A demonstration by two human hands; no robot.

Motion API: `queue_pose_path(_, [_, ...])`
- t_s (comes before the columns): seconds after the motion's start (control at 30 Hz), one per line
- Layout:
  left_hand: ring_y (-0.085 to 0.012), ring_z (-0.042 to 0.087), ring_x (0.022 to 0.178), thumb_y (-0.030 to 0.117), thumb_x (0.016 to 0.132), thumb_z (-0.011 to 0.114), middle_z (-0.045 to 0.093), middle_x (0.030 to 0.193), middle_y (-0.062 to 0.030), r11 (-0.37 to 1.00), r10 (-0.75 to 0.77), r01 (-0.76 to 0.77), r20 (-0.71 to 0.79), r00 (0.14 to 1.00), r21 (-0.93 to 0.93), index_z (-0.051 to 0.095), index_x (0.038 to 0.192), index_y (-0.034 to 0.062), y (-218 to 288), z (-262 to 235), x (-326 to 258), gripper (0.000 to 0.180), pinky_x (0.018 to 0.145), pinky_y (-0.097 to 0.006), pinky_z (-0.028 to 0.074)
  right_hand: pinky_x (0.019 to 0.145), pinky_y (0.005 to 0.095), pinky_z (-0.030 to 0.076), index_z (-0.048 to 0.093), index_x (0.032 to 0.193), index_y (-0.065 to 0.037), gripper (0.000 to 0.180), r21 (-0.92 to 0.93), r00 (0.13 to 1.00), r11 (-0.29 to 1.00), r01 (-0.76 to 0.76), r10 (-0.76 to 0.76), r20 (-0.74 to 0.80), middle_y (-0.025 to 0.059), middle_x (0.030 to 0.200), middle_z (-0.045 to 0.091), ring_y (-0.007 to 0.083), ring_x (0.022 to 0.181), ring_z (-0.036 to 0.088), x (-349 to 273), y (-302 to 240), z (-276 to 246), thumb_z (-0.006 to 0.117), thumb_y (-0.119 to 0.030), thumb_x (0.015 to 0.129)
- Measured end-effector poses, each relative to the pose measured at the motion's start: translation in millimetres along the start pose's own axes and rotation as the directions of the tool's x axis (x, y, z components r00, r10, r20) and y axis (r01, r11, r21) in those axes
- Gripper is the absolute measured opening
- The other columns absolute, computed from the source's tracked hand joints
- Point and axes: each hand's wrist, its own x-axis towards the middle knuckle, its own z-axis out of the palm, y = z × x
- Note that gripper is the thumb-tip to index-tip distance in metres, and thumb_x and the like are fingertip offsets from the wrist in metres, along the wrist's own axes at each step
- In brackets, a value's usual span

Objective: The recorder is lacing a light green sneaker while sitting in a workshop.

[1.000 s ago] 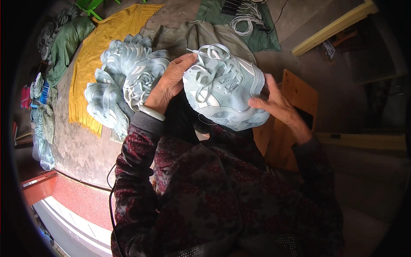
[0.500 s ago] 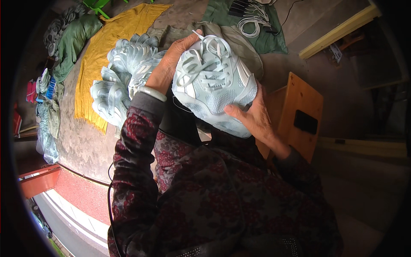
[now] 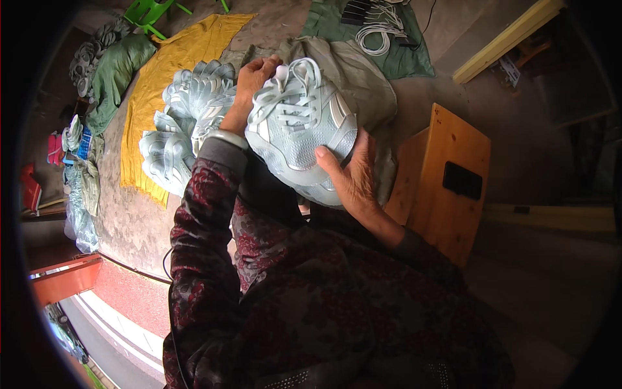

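A pale blue-grey sneaker upper [image 3: 295,133] with loosely looped laces is held over my lap, toe toward me. My right hand [image 3: 356,172] is closed on its toe end, thumb on top and fingers underneath, out of sight. Another pale layer shows under the toe; whether it is a second upper I cannot tell. At the upper's far left edge is my left hand [image 3: 254,81], its fingers bent together beside the ankle opening. What they pinch, if anything, is hidden. Left of that arm, a fanned heap of similar sneaker uppers [image 3: 172,146] lies on the floor.
A yellow cloth [image 3: 146,107] lies beyond the heap, and a grey-green cloth [image 3: 369,78] lies ahead. White cords [image 3: 376,39] rest on a green sheet. At right, a wooden stool [image 3: 453,142] bears a black phone [image 3: 462,181]. A green plastic chair [image 3: 149,14] stands far left.
The upper has shifted left and toward me, held in my right hand. My left hand has left the raised lace loop and moved to the upper's far left edge.
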Motion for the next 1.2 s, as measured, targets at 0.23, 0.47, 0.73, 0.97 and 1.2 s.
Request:
queue_pose_path(0.23, [-0.0083,0.061,0.081,0.038,0.099,0.059,0.068,0.092,-0.0003,0.964,-0.018,-0.012,0.109,0.994,0.265,0.066,0.11,0.0067,13.1,-68.9,-26.4,0.034,0.073,-0.024,0.047,0.105,0.0478,0.034,0.037,0.142,-0.001,0.079,-0.106,0.999,0.994,0.041,-0.037,0.037,0.0214,0.129,0.041,0.0363,0.123,0.041,-0.8,-3.2,-3.1,0.075,-0.036,0.083])
queue_pose_path(0.47, [-0.0103,0.054,0.075,0.032,0.101,0.056,0.058,0.093,-0.0011,0.884,-0.437,0.419,0.052,0.898,0.206,0.053,0.128,0.0029,124.3,-280.6,-150.2,0.04,0.065,-0.027,0.047,0.105,0.0484,0.034,0.039,0.14,0.0,0.077,-0.104,1.0,0.995,0.005,-0.002,0.031,0.0238,0.13,0.042,0.0384,0.123,0.041,-1.3,4.5,0.6,0.074,-0.038,0.083])
queue_pose_path(0.73, [-0.0334,0.069,0.082,0.027,0.102,0.046,0.068,0.095,-0.0183,0.538,-0.818,0.836,-0.305,0.488,-0.106,0.055,0.119,0.0022,87.8,-445.6,-402.8,0.031,0.078,-0.043,0.058,0.104,0.0514,0.033,0.041,0.137,0.002,0.073,-0.04,0.988,0.989,0.144,-0.142,0.059,0.0254,0.128,0.045,0.0404,0.12,0.042,-5.6,18.0,0.7,0.074,-0.034,0.082])
queue_pose_path(0.97, [-0.0227,0.06,0.097,0.031,0.099,0.056,0.063,0.091,-0.0031,0.539,-0.242,0.128,-0.008,0.97,-0.833,0.052,0.132,0.0049,-55.0,-237.7,-404.1,0.042,0.099,-0.043,0.044,0.112,0.045,0.028,0.034,0.144,0.005,0.067,0.05,0.978,0.984,0.169,-0.174,0.114,0.0255,0.142,0.039,0.0377,0.132,0.038,-5.6,10.4,-17.5,0.065,-0.022,0.091])
queue_pose_path(1.2, [-0.0209,0.064,0.099,0.029,0.103,0.051,0.067,0.096,-0.0018,0.523,0.08,0.075,0.136,0.987,-0.849,0.059,0.114,0.0059,-38.4,-181.3,-163.4,0.027,0.101,-0.04,0.045,0.113,0.0431,0.028,0.033,0.145,0.007,0.071,0.025,0.98,0.992,0.123,-0.126,0.152,0.0271,0.144,0.039,0.0372,0.134,0.038,-1.5,43.1,-2.6,0.067,-0.026,0.092])
